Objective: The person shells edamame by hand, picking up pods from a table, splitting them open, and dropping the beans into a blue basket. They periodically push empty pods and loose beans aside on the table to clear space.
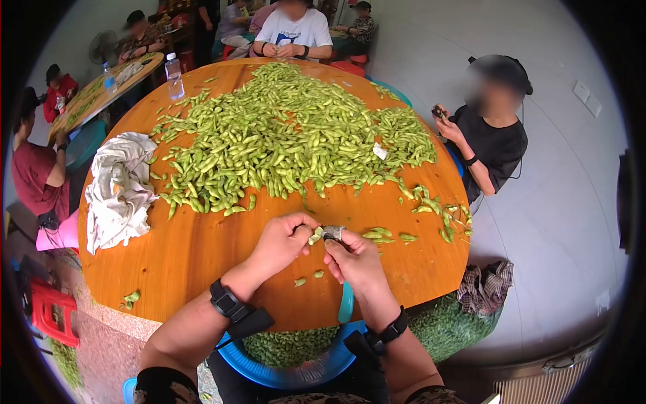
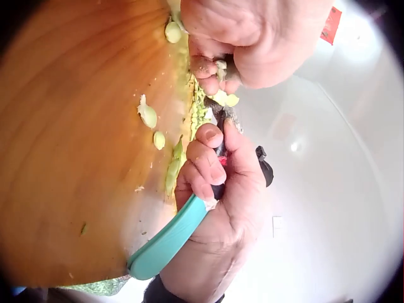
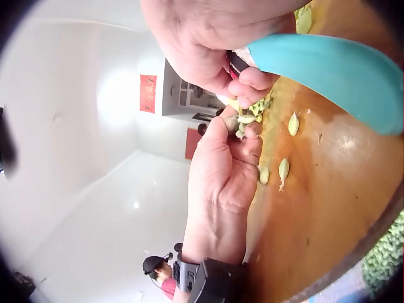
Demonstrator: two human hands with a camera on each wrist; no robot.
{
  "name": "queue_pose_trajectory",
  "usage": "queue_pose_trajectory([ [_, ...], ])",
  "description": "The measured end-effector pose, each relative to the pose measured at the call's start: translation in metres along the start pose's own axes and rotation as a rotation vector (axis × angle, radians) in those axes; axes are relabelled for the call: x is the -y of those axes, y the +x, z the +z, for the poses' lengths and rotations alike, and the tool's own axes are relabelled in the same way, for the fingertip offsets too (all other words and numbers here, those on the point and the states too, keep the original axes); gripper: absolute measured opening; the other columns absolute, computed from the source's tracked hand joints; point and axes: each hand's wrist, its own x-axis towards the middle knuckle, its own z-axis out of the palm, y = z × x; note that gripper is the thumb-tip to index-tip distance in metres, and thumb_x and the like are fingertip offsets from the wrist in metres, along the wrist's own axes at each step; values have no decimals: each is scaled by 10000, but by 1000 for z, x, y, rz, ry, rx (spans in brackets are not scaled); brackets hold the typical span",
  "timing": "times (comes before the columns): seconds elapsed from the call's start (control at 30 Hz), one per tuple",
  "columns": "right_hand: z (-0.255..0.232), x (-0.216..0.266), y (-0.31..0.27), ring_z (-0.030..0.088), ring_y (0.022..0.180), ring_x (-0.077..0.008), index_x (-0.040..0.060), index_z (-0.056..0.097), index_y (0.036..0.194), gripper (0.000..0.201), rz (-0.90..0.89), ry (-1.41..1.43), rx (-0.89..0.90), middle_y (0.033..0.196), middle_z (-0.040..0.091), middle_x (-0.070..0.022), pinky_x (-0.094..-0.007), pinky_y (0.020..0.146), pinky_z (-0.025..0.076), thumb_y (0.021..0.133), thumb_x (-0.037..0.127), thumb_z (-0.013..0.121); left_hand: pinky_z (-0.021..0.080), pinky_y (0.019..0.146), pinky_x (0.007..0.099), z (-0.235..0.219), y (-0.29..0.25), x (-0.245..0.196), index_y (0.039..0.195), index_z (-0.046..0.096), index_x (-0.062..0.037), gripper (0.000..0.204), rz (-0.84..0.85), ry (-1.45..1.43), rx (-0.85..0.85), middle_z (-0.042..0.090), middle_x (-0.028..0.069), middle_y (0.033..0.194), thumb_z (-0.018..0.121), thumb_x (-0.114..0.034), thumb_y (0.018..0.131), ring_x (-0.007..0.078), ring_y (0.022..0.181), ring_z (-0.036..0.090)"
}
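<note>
My left hand pinches a split green soybean pod between thumb and fingers, above the near part of the table. Close beside it, my right hand grips a tool with a curved teal handle. The handle sticks out below the palm; the tool's dark end points at the left fingertips and the pod. Fingers hide most of its middle. Loose shelled beans lie on the wood below the hands. A few whole pods rest just beyond the right hand.
A big heap of pods covers the far side of the wooden table. A white cloth lies left, a bottle behind it. A blue basin of shelled beans sits below the table edge. Other people sit around.
</note>
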Motion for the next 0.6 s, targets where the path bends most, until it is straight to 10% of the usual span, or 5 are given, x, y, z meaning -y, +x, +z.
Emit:
queue_pose_trajectory([
  [0.27,-4,-1,7,466,422,-52,38,635,950,89,-3,84,-57,647,572,-9,-200,353,340,920,93,571,444,626,206,-4,4,-1,1154,603,-34,328,-27,-282,64,583,5,902,362,-39,932,74,686,515],
  [0.6,-1,15,-4,472,420,-57,39,638,934,79,-146,-9,-153,644,585,-17,-202,355,341,912,83,576,442,635,239,-1,13,14,1094,608,-41,215,206,58,155,569,-19,829,556,-184,942,64,678,497],
])
